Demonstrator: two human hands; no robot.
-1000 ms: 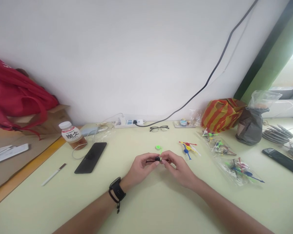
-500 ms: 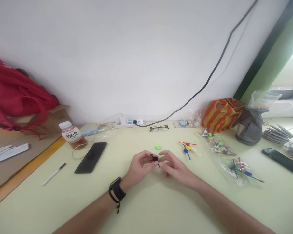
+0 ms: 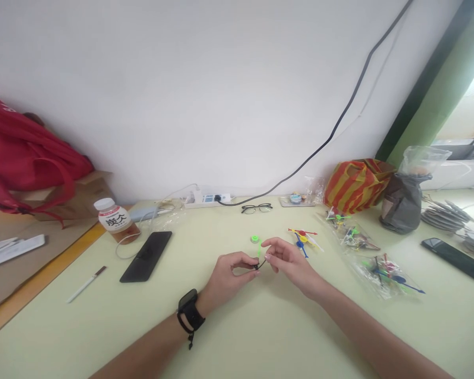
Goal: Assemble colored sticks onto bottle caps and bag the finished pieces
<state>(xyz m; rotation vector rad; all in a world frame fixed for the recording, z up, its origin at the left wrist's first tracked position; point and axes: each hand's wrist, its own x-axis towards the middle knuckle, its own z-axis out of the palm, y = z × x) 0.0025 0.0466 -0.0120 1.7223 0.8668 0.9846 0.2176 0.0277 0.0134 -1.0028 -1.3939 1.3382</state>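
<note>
My left hand [image 3: 231, 273] pinches a small black plastic spinner arrow [image 3: 256, 267] between thumb and index finger. The thin shaft of the arrow points up to the right, where the fingertips of my right hand [image 3: 286, 263] are closed on its end. Just behind it lies a green arrow [image 3: 259, 247], with a round green spinner base [image 3: 255, 239] beyond. To the right of my right hand rests a loose group of red, yellow, blue and white spinner arrows [image 3: 303, 238]. A black watch is on my left wrist.
On the left are a phone [image 3: 146, 257], a marker [image 3: 87, 284], a bottle [image 3: 116, 221] and a red backpack [image 3: 27, 147]. Glasses [image 3: 256, 208] and a power strip [image 3: 209, 199] lie by the wall. Clear bags of spinner parts [image 3: 391, 276] and a striped bag [image 3: 357, 184] are on the right.
The black spinner arrow has turned, so its disc now shows edge-on and its shaft points toward my right hand. My right hand has shifted slightly right, uncovering the green arrow.
</note>
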